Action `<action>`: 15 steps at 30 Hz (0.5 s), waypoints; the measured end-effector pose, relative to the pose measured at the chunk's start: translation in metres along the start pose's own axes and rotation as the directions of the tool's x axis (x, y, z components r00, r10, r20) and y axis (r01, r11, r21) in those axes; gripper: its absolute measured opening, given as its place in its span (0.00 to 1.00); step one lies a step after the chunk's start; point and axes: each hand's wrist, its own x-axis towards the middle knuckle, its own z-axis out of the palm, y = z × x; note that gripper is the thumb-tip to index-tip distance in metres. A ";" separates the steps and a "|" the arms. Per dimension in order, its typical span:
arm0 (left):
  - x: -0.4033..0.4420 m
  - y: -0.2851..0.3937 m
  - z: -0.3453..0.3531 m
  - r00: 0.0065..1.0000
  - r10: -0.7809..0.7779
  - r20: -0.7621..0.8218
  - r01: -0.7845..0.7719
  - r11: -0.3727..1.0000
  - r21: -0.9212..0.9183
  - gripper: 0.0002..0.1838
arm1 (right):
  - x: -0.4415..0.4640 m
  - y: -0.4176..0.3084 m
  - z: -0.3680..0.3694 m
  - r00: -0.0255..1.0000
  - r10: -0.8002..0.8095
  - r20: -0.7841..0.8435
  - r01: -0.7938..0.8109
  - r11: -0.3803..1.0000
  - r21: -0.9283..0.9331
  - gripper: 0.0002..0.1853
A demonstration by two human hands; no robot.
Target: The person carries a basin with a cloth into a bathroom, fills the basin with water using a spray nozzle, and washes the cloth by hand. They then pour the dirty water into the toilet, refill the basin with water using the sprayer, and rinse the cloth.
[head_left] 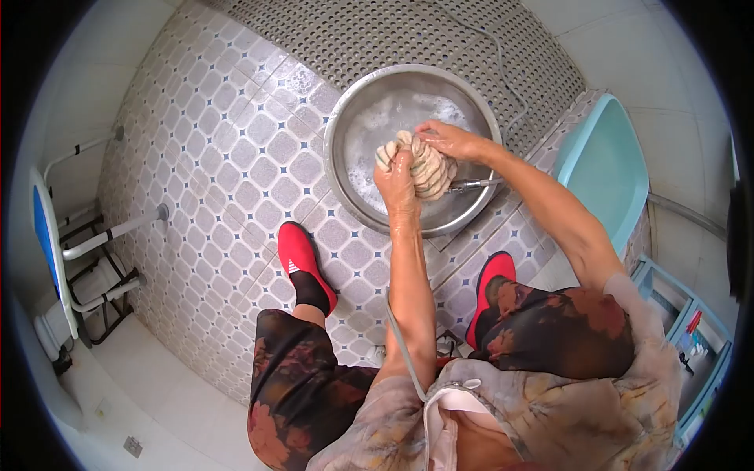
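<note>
A round metal basin (334, 161) on the floor holds cloudy water with patches of foam. Over it is a wet, bunched, cream-coloured mop head or cloth (430, 169) with ropy folds. My left hand (397, 182) grips its left side, thumb on top and fingers wrapped round it. At its upper right, my right hand (446, 141) touches it, with the fingers extended and partly spread. A metal rod or fitting (471, 184) lies just right of the cloth, over the basin's rim.
A light-blue tub (605, 177) leans at the right wall. A perforated grey mat (393, 35) and a thin hose (500, 67) lie beyond the basin. My red shoes (301, 255) are on the tiled floor. A folding frame stands left, a blue shelf (699, 314) right.
</note>
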 end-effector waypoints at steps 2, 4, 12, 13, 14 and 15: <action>0.004 0.006 -0.005 0.999 0.037 -0.002 -0.037 0.998 0.059 0.09 | -0.005 -0.014 -0.025 0.927 -0.194 0.322 0.146 0.975 0.169 0.20; 0.010 0.016 -0.014 0.975 0.217 0.040 -0.218 0.913 0.345 0.09 | -0.010 -0.021 -0.036 0.921 -0.171 0.351 0.060 0.951 0.304 0.16; 0.016 0.024 -0.025 0.786 0.613 0.076 -0.574 0.679 0.457 0.06 | -0.050 -0.072 -0.077 0.875 -0.482 -0.045 0.423 0.716 0.554 0.07; 0.016 0.016 -0.031 0.786 0.613 0.077 -0.575 0.680 0.455 0.06 | -0.047 -0.067 -0.083 0.875 -0.483 -0.046 0.425 0.717 0.553 0.07; 0.015 0.008 -0.037 0.826 0.557 0.090 -0.510 0.669 0.540 0.05 | -0.042 -0.061 -0.091 0.854 -0.510 0.103 0.442 0.816 0.372 0.07; 0.015 0.000 -0.042 0.861 0.499 0.095 -0.444 0.648 0.619 0.03 | -0.036 -0.057 -0.096 0.828 -0.500 0.254 0.470 0.866 0.172 0.07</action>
